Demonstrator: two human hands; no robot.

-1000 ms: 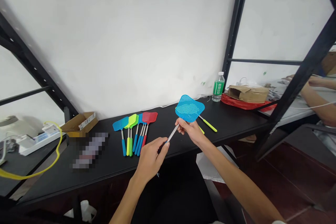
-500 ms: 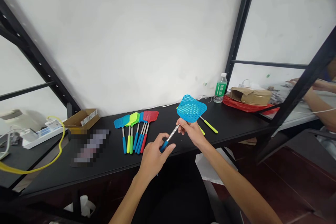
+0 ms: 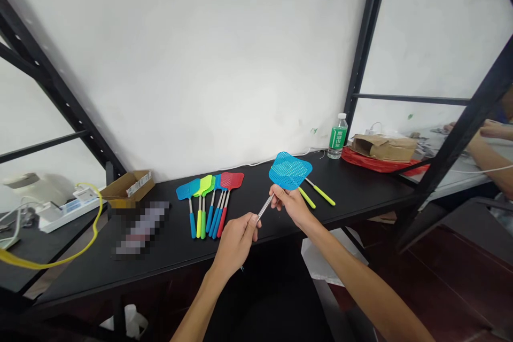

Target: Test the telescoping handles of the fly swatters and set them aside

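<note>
A blue fly swatter point(image 3: 290, 170) with a perforated head and a metal shaft is held in front of me, head up and tilted right. My left hand point(image 3: 239, 236) is closed around its handle, which the fingers hide. Near the head, my right hand point(image 3: 289, 202) pinches the upper shaft. To the left on the table, several swatters lie side by side with handles toward me, among them a red fly swatter point(image 3: 231, 180) and a yellow-green fly swatter point(image 3: 204, 184). Behind the held one, yellow handles point(image 3: 324, 195) of other swatters stick out.
On the black table point(image 3: 168, 251) stand a water bottle point(image 3: 337, 137) and an open cardboard box point(image 3: 128, 188). A power strip point(image 3: 66, 214) with a yellow cable point(image 3: 95, 224) is at left. Another carton point(image 3: 385, 148) sits on red plastic at right, near another person's arm point(image 3: 491, 152).
My left hand has closed fully around the blue swatter's handle, its thumb now over the grip. The swatter's head has dropped slightly and shifted a little left, while the right hand keeps its pinch.
</note>
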